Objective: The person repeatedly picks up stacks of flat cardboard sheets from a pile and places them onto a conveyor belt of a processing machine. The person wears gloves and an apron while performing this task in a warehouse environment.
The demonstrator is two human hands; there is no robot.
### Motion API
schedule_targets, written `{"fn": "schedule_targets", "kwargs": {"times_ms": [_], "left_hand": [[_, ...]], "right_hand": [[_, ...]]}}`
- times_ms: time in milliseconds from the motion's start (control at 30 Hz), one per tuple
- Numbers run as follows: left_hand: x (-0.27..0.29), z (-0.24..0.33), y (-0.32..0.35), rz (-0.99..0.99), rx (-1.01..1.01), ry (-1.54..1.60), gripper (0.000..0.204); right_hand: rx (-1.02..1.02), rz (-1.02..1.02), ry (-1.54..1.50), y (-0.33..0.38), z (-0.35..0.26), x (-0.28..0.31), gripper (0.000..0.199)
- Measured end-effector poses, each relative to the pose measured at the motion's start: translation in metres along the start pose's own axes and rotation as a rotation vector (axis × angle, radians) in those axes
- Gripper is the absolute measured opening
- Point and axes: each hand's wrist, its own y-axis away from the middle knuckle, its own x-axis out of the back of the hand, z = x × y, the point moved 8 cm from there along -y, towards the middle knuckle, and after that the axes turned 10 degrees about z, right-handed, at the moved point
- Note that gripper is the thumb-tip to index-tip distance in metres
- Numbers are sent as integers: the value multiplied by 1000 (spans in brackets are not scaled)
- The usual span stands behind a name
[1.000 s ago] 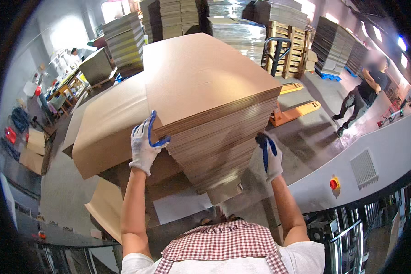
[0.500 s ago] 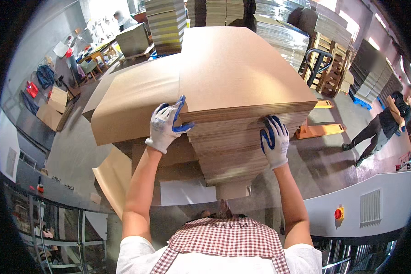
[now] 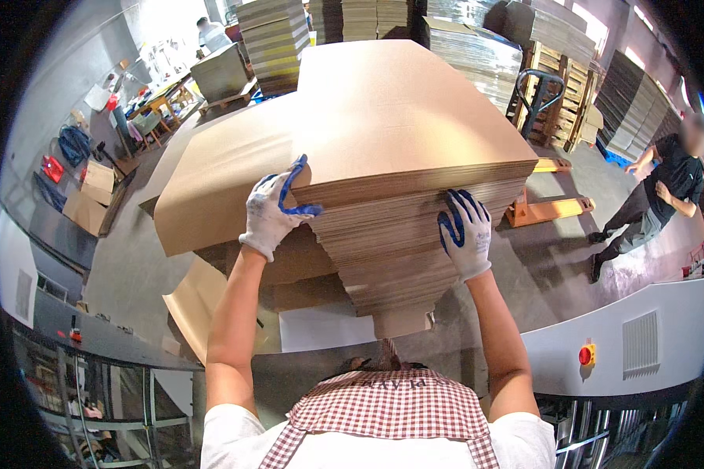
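A tall stack of brown cardboard sheets stands in front of me, its layered edges facing my body. My left hand, in a white glove with blue palm and fingertips, is at the stack's near left corner, thumb and fingers spread apart. My right hand, gloved the same way, rests against the near side of the stack below the top edge, fingers extended and pointing up. To the left, a lower cardboard sheet with a curved near edge lies beside the stack. Neither hand encloses a sheet.
An orange pallet jack with a dark handle stands right of the stack. A person in dark clothes walks at the far right. A white machine panel with a red button is at lower right. More stacks and wooden pallets stand behind.
My left hand has shifted slightly left and stays at the corner. The right hand has slid a little within the same spot. The person at the right has stepped closer, arms moving.
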Motion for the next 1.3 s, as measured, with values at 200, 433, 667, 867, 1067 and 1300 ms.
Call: {"fn": "schedule_targets", "kwargs": {"times_ms": [200, 433, 667, 867, 1067, 1300], "left_hand": [[13, -15, -41, -28, 164, 180, 73], [3, -24, -46, -41, 173, 292, 68], [-4, -10, 3, 57, 134, 178, 74], [-14, -10, 6, 47, 75, 167, 73], [-14, -21, 15, 28, 197, 233, 81], [-12, -11, 13, 36, 169, 258, 80]], "right_hand": [[-37, -24, -31, -3, -2, 1, 49], [-61, -61, -15, -2, 7, -1, 52], [-242, 312, -47, 7, 54, 39, 41], [-776, 481, -279, 14, 179, 55, 43], [-982, 304, -356, 7, 196, 35, 40], [-777, 317, -183, -9, 181, 55, 37]]}}
